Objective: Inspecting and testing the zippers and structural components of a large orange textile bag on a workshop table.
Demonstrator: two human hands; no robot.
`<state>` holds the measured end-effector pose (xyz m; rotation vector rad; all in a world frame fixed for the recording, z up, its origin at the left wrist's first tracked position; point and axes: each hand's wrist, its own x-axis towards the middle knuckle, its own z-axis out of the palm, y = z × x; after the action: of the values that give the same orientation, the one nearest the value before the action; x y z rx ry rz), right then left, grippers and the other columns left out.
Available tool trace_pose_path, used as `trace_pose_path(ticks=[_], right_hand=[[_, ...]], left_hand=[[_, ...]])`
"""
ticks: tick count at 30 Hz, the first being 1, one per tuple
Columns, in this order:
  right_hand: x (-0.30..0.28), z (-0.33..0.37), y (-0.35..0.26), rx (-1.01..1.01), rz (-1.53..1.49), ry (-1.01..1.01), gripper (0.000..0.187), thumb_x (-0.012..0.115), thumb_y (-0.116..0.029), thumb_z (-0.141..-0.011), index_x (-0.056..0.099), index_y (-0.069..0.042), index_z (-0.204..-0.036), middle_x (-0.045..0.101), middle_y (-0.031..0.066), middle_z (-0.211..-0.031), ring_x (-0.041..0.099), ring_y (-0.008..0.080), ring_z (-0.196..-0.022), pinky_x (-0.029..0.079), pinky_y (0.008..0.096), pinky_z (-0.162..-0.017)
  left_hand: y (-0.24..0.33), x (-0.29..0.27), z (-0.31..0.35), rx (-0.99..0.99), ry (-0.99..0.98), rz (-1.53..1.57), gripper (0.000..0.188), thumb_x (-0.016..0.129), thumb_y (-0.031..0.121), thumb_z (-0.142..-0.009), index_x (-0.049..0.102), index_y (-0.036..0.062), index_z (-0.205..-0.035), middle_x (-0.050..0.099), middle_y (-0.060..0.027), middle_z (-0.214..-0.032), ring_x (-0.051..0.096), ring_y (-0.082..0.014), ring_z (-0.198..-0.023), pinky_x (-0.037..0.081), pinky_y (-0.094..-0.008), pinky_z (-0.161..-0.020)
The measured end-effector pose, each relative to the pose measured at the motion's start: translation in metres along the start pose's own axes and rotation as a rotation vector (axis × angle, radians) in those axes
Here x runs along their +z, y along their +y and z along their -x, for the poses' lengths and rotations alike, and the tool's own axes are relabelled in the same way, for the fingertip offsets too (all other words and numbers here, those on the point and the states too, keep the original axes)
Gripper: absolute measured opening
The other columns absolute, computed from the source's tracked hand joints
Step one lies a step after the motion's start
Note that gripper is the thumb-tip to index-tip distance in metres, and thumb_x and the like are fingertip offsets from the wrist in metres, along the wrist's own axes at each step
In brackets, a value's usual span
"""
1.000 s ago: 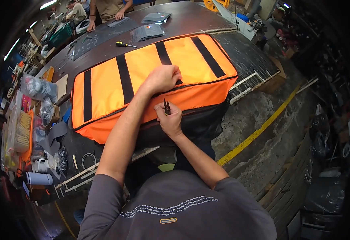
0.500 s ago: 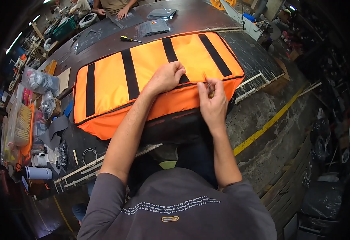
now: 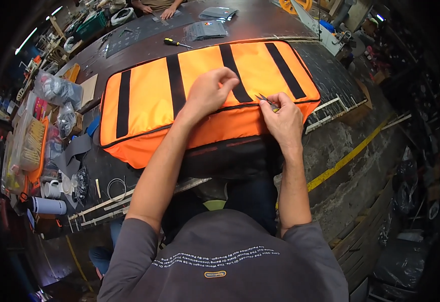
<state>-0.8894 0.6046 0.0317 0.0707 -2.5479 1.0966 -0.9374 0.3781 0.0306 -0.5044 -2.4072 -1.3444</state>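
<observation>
A large orange fabric bag [image 3: 149,95] with black piping and several black strips [image 3: 235,75] across its top lies in front of me on the table. Over the top, near its front edge, my left hand [image 3: 211,90] is raised with thumb and fingers curled together in a pinch; anything between them is too small to make out. To its right, my right hand [image 3: 286,120] grips a small pair of thread snips [image 3: 263,98], whose dark pointed blades lie close to the piping of the front edge. The snips' handles are mostly hidden in my fingers.
Behind the bag lie a yellow-and-black screwdriver [image 3: 176,43] and grey plastic-wrapped packets [image 3: 207,31]. Across the table are another person's hands [image 3: 167,12]. At left stand plastic boxes [image 3: 28,151] and a white cylinder [image 3: 49,205]. A yellow line [image 3: 343,163] crosses the floor at right.
The snips have come down to the bag's front edge, their blades now plainly seen. My left hand stays pinched, its fingers tilted more to the right. The whole view has shifted slightly.
</observation>
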Motion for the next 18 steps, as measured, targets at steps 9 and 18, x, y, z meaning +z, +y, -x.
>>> trace_pose_path(ticks=[9, 18], right_hand=[[-0.010, 0.004, -0.006, 0.029, -0.057, 0.024, 0.033, 0.082, -0.032, -0.086, 0.077, -0.001, -0.096, 0.079, 0.0175, -0.088, 0.078, 0.0338, -0.083, 0.060, 0.0442, -0.076], [0.007, -0.012, 0.004, -0.008, -0.052, -0.011, 0.031, 0.081, -0.033, -0.085, 0.079, -0.005, -0.097, 0.080, 0.0149, -0.090, 0.078, 0.0338, -0.084, 0.060, 0.0435, -0.076]], left_hand=[[-0.017, 0.021, -0.043, -0.025, -0.526, -0.229, 0.024, 0.074, 0.023, -0.097, 0.079, 0.0038, -0.110, 0.075, -0.0108, -0.084, 0.071, -0.0229, -0.079, 0.057, -0.0388, -0.077], [-0.013, 0.022, -0.031, -0.076, -0.396, -0.129, 0.024, 0.067, 0.023, -0.101, 0.074, 0.0009, -0.106, 0.077, -0.0197, -0.094, 0.074, -0.0351, -0.091, 0.057, -0.0446, -0.083]])
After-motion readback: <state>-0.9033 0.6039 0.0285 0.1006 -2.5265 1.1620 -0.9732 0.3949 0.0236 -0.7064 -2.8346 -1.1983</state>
